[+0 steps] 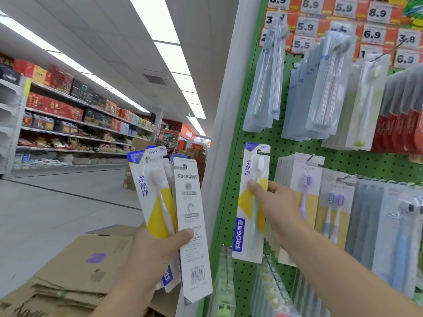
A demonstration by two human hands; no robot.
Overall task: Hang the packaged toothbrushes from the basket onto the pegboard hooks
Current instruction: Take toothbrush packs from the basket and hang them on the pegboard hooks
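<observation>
our right hand [278, 202] pinches one packaged toothbrush [250, 216] mid-card, thumb in front, fingers behind, against the green pegboard [297, 147]. our left hand [155, 250] grips a fan of packs [174, 202], left of it.

"FROG" on toothbrush packs [250, 202]; price tags [377, 13] read 8.9, 5.9, 6.9.

Green perforated metal pegboard [231, 197] upright, hung with rows of clear and grey toothbrush blister packs [320, 88], one white-and-yellow carded toothbrush pack [246, 225] at left edge, red packs [402, 126] at right, price tags [343, 10] above.
</observation>
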